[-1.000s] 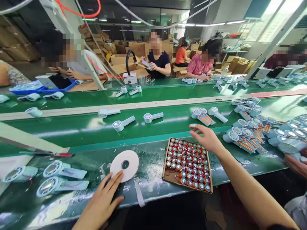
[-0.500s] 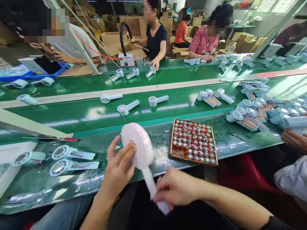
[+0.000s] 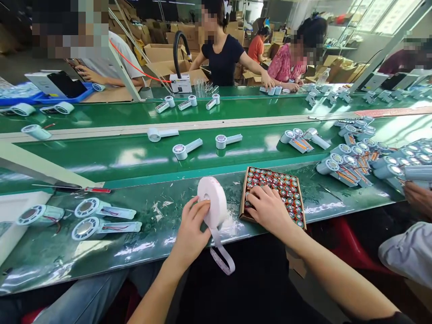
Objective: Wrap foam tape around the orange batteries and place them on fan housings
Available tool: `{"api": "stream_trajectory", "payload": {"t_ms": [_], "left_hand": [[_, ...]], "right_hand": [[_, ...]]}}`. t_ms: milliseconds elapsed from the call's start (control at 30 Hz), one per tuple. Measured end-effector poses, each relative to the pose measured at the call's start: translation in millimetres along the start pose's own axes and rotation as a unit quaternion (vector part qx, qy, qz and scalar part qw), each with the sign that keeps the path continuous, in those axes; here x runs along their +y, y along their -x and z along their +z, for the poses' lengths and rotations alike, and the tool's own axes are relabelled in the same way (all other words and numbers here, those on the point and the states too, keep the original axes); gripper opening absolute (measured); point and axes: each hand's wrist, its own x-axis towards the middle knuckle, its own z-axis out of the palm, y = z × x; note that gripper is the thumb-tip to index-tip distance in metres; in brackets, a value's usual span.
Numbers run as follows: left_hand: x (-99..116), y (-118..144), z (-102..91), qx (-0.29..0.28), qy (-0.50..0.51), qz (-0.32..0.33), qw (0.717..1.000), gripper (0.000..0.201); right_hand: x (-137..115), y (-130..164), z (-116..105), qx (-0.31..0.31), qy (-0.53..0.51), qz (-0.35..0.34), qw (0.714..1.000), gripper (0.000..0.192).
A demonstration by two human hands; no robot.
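The tape roll (image 3: 216,198) stands on edge near the desk's (image 3: 141,252) near edge, its long dimension upright and its flat face turned left; the loose tape strip (image 3: 228,263) loops down past that edge. The left hand's (image 3: 193,227) grip pinches the roll at its core. The right hand (image 3: 270,211) bends its fingers over the box (image 3: 242,208) of round parts (whether they pinch one, I cannot tell). Bare desk spreads left toward the pale blue housings (image 3: 101,228); only a narrow strip separates roll and box.

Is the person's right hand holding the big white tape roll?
No, the left hand holds the tape roll, while the right hand is over the cardboard box.
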Motion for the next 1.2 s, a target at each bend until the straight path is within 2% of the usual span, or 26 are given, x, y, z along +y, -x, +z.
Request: {"api": "stream_trajectory", "payload": {"t_ms": [67,100,133,200,233,267,300,400,433,500,567,600,633,700,733,767,800,833,867,933,967,1000,1033,1067,1133,1200], "left_hand": [[7,-4,0.1,-0.007,-0.017,0.023,1.0,0.052],[9,-7,-1.0,-0.009,-0.031,0.04,0.999,0.055],[11,-9,-2.9,-0.008,-0.048,0.06,0.997,0.057],[14,-14,-8.4,-0.008,-0.085,0.102,0.991,0.06],[15,-16,-11.6,-0.008,-0.102,0.119,0.988,0.06],[16,-20,-14.8,-0.007,-0.117,0.132,0.984,0.06],[18,-23,-18.0,-0.005,-0.132,0.142,0.981,0.06],[25,-36,-26.1,-0.002,-0.172,0.162,0.972,0.057],[28,-40,-28.1,0.002,-0.187,0.167,0.968,0.057],[35,-46,-30.1,0.019,-0.221,0.179,0.959,0.058],[44,-49,-28.2,0.042,-0.247,0.187,0.95,0.06],[50,-50,-25.1,0.051,-0.255,0.185,0.948,0.059],[57,-50,-20.4,0.058,-0.258,0.179,0.948,0.057],[74,-50,-6.7,0.075,-0.25,0.152,0.953,0.054],[81,-50,1.2,0.085,-0.242,0.136,0.957,0.055],[87,-49,8.7,0.092,-0.233,0.122,0.96,0.057],[90,-47,14.6,0.094,-0.224,0.112,0.964,0.057],[88,-44,18.0,0.09,-0.216,0.105,0.966,0.056],[81,-39,18.1,0.076,-0.213,0.1,0.969,0.053],[48,-26,6.7,0.022,-0.218,0.07,0.973,0.047],[25,-18,-4.2,-0.015,-0.222,0.038,0.974,0.045],[-2,-11,-17.4,-0.058,-0.223,0.0,0.973,0.045],[-28,-6,-31.3,-0.101,-0.219,-0.038,0.97,0.047],[-52,-4,-43.9,-0.139,-0.207,-0.068,0.966,0.05],[-83,-18,-56.9,-0.172,-0.17,-0.098,0.965,0.052],[-85,-63,-44.6,-0.155,-0.127,-0.101,0.975,0.047]], "right_hand": [[3,5,1,0.028,-0.123,0.028,0.992,0.013],[7,8,-3,0.055,-0.214,0.049,0.974,0.014],[12,11,-9,0.095,-0.317,0.07,0.941,0.016],[21,16,-27,0.187,-0.502,0.098,0.839,0.023],[23,18,-38,0.221,-0.561,0.104,0.791,0.028],[23,20,-48,0.241,-0.591,0.11,0.762,0.032],[22,21,-57,0.243,-0.595,0.119,0.756,0.034],[8,20,-68,0.179,-0.552,0.153,0.8,0.032],[3,18,-66,0.157,-0.552,0.163,0.802,0.032],[-7,14,-57,0.118,-0.594,0.175,0.776,0.037],[-15,10,-45,0.115,-0.653,0.184,0.726,0.045],[-21,7,-39,0.139,-0.677,0.189,0.698,0.049],[-27,4,-33,0.185,-0.696,0.196,0.666,0.051],[-42,-2,-22,0.309,-0.719,0.219,0.583,0.052],[-48,-5,-17,0.358,-0.724,0.233,0.542,0.05],[-51,-8,-15,0.384,-0.727,0.246,0.513,0.048],[-50,-9,-15,0.38,-0.73,0.254,0.508,0.044],[-42,-10,-19,0.354,-0.731,0.254,0.526,0.04],[-27,-9,-28,0.324,-0.726,0.244,0.556,0.037],[20,-2,-58,0.31,-0.695,0.198,0.618,0.029],[49,3,-78,0.365,-0.67,0.167,0.624,0.025],[79,8,-98,0.442,-0.636,0.139,0.617,0.022],[106,13,-115,0.493,-0.587,0.124,0.63,0.026],[129,17,-128,0.506,-0.546,0.134,0.654,0.036],[159,17,-133,0.503,-0.49,0.142,0.698,0.049],[168,3,-115,0.453,-0.509,0.147,0.717,0.055]]}}
